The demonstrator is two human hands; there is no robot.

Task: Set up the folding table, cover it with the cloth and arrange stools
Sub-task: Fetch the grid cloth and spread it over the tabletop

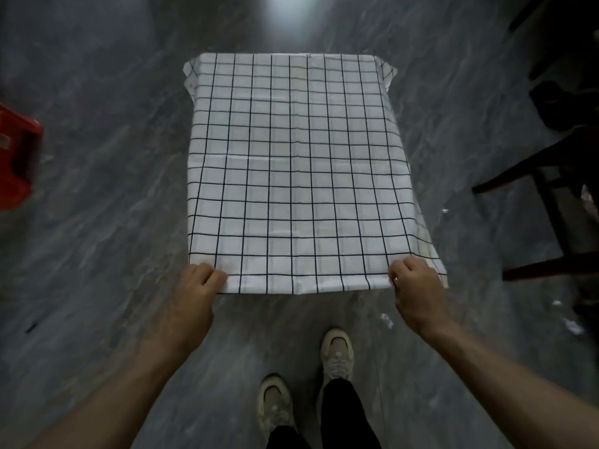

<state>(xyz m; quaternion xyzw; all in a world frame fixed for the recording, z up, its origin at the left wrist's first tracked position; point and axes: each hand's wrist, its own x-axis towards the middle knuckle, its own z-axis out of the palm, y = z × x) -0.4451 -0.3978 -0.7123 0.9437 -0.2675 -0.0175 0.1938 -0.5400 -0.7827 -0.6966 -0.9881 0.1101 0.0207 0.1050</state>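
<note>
White checked cloth (291,170) lies spread over the table ahead of the hands, its near edge pinched at both corners by the left hand (194,296) and right hand (415,286), likely to pull it taut and square.

Cloth spread over the tabletop, a hand at each near corner

The cloth (291,163) lies over the tabletop, draping down at its far corners and sides. The left hand (194,293) grips the cloth's near left corner; the right hand (416,290) grips its near right corner. The person's shoes (337,354) stand on the floor (97,254) just before the cloth's near edge. A stool (16,160) sits well left of the cloth; a chair (557,196) stands to its right.
</note>
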